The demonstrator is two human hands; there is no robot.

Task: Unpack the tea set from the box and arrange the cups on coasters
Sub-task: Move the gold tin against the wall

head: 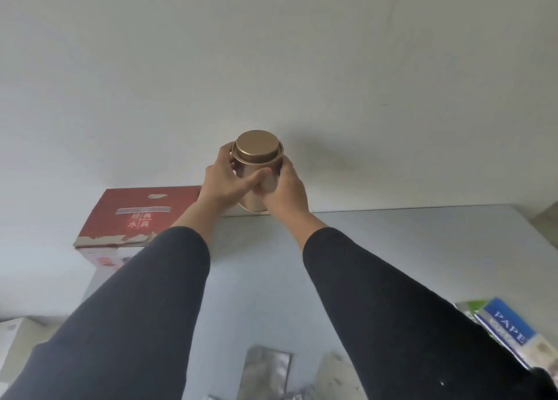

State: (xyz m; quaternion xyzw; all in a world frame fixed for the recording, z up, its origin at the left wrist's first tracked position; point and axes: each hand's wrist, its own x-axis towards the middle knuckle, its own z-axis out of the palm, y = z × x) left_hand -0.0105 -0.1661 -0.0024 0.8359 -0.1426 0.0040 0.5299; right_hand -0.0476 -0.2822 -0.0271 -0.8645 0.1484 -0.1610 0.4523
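Note:
A gold metal tin [259, 158] with a round lid is held up above the far edge of the grey table [377, 248], in front of the white wall. My left hand [225, 179] grips its left side and my right hand [285, 188] grips its right side, thumbs meeting on the front. A red cardboard box [136, 215] with white characters on its flap stands at the back left of the table. No cups or coasters are in view.
A blue and white paper package [510, 330] lies at the right edge of the table. Silvery foil packets [265, 372] lie near the front edge between my arms. A pale box [12, 339] sits low at the far left.

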